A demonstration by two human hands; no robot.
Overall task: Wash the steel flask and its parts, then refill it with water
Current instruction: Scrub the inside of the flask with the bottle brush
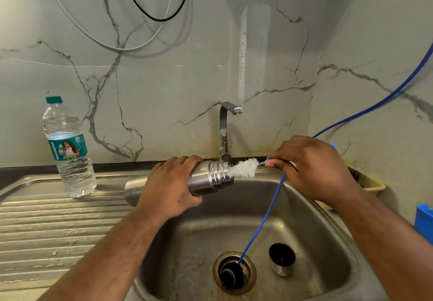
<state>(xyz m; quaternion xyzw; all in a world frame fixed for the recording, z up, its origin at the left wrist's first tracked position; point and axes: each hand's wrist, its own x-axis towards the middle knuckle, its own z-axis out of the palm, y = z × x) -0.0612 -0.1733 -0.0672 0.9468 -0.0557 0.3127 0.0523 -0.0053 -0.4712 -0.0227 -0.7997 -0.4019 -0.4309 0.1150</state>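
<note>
Flask cleaning over the sink [328, 237]. The left hand [168, 190], fingers wrapped around the body, grips the steel flask [210, 178] and holds it nearly horizontal above the sink's rear left rim, with the threaded mouth facing right. The right hand [311, 167], above the sink's rear right rim, pinches the wire stem of a white bottle brush [244, 168]; the bristle head sits at the flask mouth, partly inside. On the sink floor a black stopper [232, 276] lies on the drain and the steel cup lid [281, 262] stands just beside it. A blue tube [264, 218] drops into the drain. A tap [224, 132] stands behind the sink; a plastic water bottle [68, 150] stands left of it.
</note>
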